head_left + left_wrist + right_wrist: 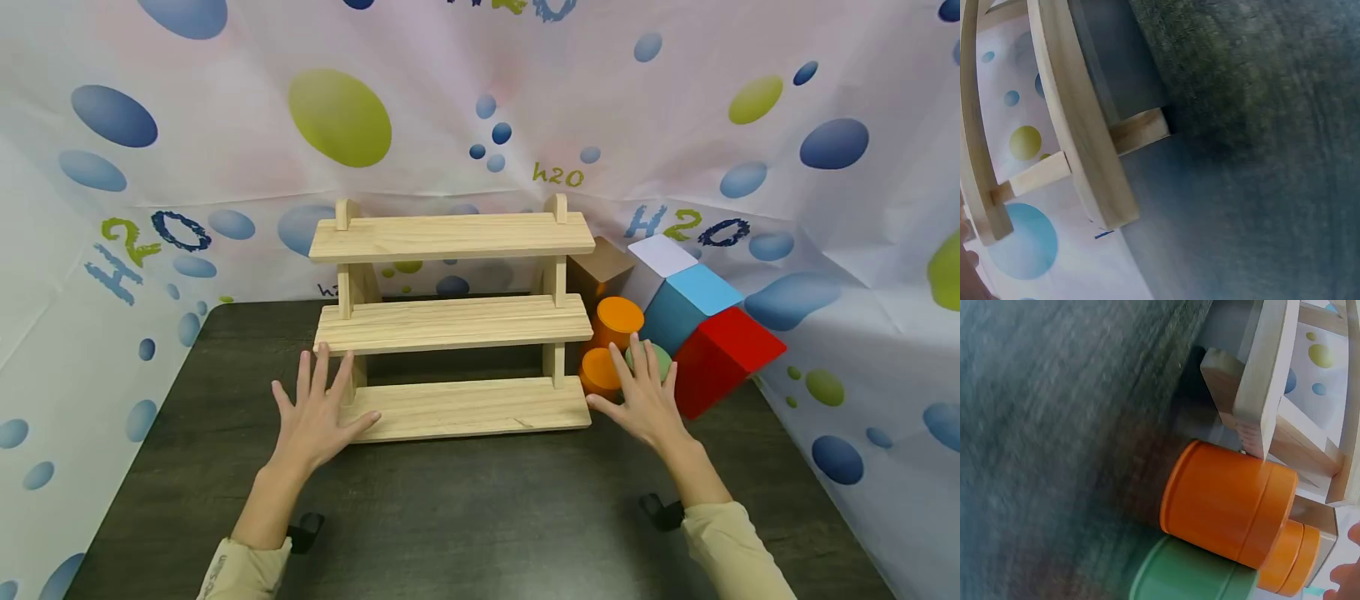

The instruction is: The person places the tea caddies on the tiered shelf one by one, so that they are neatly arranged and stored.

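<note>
A three-tier wooden display shelf (453, 325) stands on the dark table. My left hand (311, 421) is spread wide at the shelf's left end, holding nothing; its fingertips (971, 259) show at the edge of the left wrist view. At the other end, my right hand (645, 400) reaches with spread fingers over the round tubs, also holding nothing. Two orange tubs, a front one (1225, 503) and a rear one (619, 315), stand by the shelf. A green tub (1191, 575) is beside the front orange one, partly covered by my right hand in the head view. Contact cannot be judged.
Right of the shelf stand a brown box (600, 271), a white box (660, 258), a blue box (690, 304) and a red box (727, 354), in a slanting row. A dotted curtain (450, 100) encloses the dark table (480, 517) at the back and sides.
</note>
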Motion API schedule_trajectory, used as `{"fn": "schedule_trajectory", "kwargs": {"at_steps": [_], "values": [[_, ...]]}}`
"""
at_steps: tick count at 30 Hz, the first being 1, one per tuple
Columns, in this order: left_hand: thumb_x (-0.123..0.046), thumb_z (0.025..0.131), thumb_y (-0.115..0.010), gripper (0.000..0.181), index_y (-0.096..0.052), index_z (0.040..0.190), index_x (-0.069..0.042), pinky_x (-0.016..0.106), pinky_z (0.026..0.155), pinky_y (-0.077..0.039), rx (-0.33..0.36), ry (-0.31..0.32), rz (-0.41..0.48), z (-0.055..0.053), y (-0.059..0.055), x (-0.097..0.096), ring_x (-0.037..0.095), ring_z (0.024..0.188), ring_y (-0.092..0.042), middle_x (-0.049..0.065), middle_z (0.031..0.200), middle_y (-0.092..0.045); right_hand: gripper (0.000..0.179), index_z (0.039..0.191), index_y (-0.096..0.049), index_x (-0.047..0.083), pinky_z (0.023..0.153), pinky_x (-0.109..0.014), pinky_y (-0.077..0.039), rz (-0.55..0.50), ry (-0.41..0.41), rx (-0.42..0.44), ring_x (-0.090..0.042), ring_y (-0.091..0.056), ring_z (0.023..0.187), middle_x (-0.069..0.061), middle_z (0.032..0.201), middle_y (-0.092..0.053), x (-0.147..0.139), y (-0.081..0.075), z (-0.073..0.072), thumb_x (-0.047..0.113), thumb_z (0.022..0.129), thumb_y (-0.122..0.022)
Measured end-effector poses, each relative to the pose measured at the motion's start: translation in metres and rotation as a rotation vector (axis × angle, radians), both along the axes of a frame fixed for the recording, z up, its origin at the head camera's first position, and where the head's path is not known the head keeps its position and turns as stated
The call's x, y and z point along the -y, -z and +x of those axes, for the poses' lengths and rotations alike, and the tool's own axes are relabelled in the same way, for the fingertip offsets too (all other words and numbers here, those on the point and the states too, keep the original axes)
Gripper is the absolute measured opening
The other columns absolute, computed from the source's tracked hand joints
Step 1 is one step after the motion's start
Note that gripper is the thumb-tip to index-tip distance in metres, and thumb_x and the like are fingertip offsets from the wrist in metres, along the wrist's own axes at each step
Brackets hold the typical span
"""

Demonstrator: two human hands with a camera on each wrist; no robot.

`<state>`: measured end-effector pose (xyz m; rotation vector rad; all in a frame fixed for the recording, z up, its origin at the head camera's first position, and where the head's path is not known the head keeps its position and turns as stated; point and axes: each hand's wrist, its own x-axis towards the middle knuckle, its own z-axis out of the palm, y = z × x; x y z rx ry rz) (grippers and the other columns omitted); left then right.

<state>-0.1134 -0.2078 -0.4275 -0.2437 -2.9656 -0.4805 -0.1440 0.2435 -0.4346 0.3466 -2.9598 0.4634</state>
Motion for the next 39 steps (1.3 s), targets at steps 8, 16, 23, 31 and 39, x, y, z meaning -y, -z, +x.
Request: {"fn": "schedule_trajectory", "kwargs": {"at_steps": [8, 16, 23, 31, 39], "values": [[-0.026, 0.083, -0.066, 0.089, -0.007, 0.148, -0.01, 0.073, 0.091, -0.015, -0.053, -0.006, 0.386, 0.007, 0.012, 0.014, 0.049, 0.133, -0.001, 0.021, 0.149, 0.014, 0.091, 0.144, -0.012, -0.004, 0.101, -0.066, -0.007, -0.272, 0.12, 0.017, -0.043, -0.007, 0.135, -0.026, 0.149, -0.01, 0.003, 0.016, 0.011, 0.041, 0.083, -0.063], [-0.016, 0.085, -0.063, 0.082, -0.01, 0.147, -0.008, 0.053, 0.075, -0.032, -0.059, -0.051, 0.496, 0.014, 0.035, 0.028, 0.04, 0.105, -0.027, 0.032, 0.129, -0.018, 0.084, 0.145, -0.014, 0.0, 0.099, -0.06, -0.023, -0.548, 0.264, -0.066, -0.041, -0.024, 0.126, -0.026, 0.142, -0.024, 0.004, 0.033, 0.021, 0.03, 0.084, -0.065], [-0.017, 0.088, -0.059, 0.071, -0.02, 0.145, -0.003, 0.042, 0.069, -0.035, 0.014, -0.058, 0.488, 0.014, 0.05, 0.031, 0.03, 0.086, -0.037, 0.03, 0.114, -0.032, 0.079, 0.143, -0.02, 0.0, 0.09, -0.051, -0.032, -0.609, 0.377, -0.006, -0.037, -0.034, 0.114, -0.023, 0.128, -0.036, 0.004, 0.041, 0.02, 0.032, 0.086, -0.063], [-0.023, 0.09, -0.058, 0.065, -0.026, 0.144, -0.004, 0.032, 0.062, -0.031, 0.068, -0.084, 0.46, 0.011, 0.058, 0.032, 0.024, 0.077, -0.034, 0.023, 0.102, -0.037, 0.076, 0.141, -0.027, 0.0, 0.079, -0.045, -0.038, -0.609, 0.421, 0.089, -0.032, -0.044, 0.097, -0.02, 0.108, -0.046, 0.011, 0.046, 0.013, 0.038, 0.085, -0.062], [-0.029, 0.089, -0.058, 0.067, -0.028, 0.143, -0.005, 0.031, 0.06, -0.029, 0.139, -0.099, 0.428, 0.009, 0.062, 0.033, 0.024, 0.077, -0.034, 0.021, 0.098, -0.038, 0.075, 0.138, -0.034, 0.004, 0.064, -0.034, -0.034, -0.555, 0.542, 0.067, -0.026, -0.046, 0.08, -0.013, 0.093, -0.048, 0.02, 0.05, 0.006, 0.047, 0.083, -0.061]]}}
